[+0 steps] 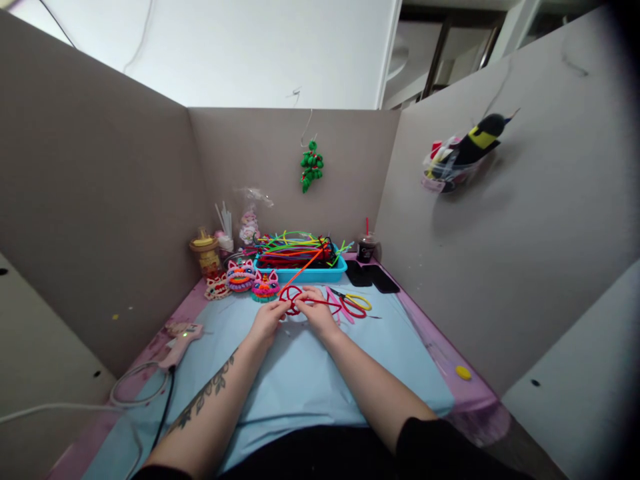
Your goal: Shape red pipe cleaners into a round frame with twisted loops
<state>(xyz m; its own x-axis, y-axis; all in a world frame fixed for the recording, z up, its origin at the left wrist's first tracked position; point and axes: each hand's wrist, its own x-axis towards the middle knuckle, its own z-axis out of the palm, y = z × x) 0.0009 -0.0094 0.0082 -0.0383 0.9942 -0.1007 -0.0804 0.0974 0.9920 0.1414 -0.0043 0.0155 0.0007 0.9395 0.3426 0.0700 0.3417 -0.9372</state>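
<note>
Both hands meet over the blue cloth, holding a looped, round shape of red pipe cleaner (290,293). My left hand (269,319) pinches its lower left side. Close beside it, my right hand (318,312) grips the shape's right side, with a red stem running out to the right. An orange pipe cleaner (306,268) slants up behind the hands toward a blue tray (300,273). Just right of my right hand lie scissors (357,307) with red and yellow handles, and a pink tool (345,315). The fingertips are small here, so the exact grip is hard to see.
Several colourful animal-head crafts (241,277) stand left of the tray, which is heaped with pipe cleaners (295,248). A pink glue gun (181,345) with its cord lies at left. Two black phone-like slabs (373,276) and a dark drink cup (367,249) sit at right. Grey panels enclose the table.
</note>
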